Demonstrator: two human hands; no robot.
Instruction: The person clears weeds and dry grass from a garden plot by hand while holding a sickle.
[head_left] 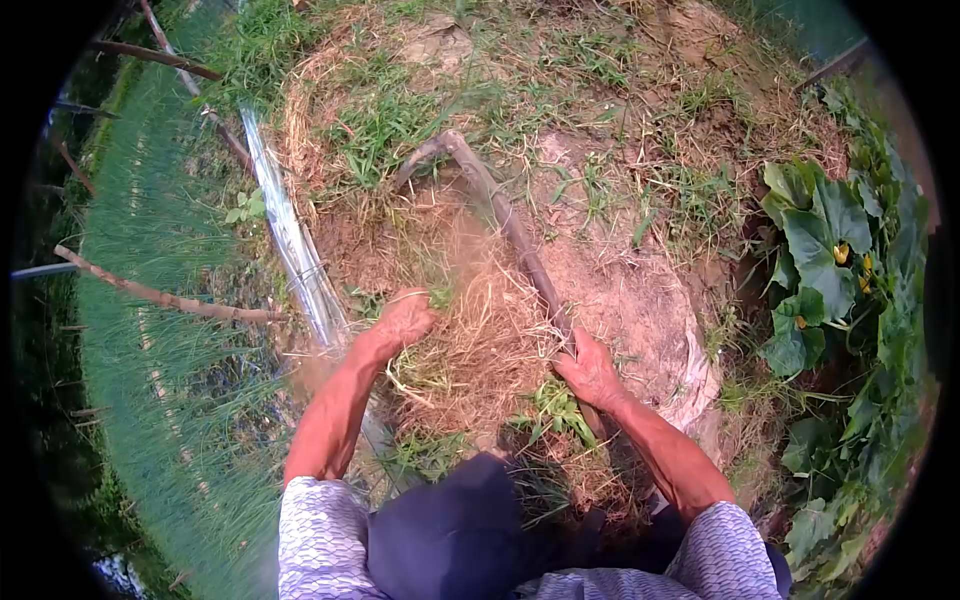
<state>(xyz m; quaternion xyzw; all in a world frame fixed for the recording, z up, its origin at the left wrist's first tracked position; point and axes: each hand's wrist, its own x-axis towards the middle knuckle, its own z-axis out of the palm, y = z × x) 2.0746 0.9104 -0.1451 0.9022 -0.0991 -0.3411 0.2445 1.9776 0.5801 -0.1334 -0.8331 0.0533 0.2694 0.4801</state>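
Observation:
My right hand is wrapped round the wooden handle of a hoe. The handle slants up and leftward, and its curved head rests at the far end near the ground. Lower left of that head, my left hand is closed beside a small tuft of green grass, which seems to stick out from its fingers. Between both hands lies a loose heap of dry straw and pulled grass. Some dust or motion blur hazes the area just above the heap.
To the left runs a shiny plastic-wrapped strip, with thin green crop beyond it. A bare stick juts in there. Leafy vines with yellow flowers grow at right. Weedy soil lies ahead.

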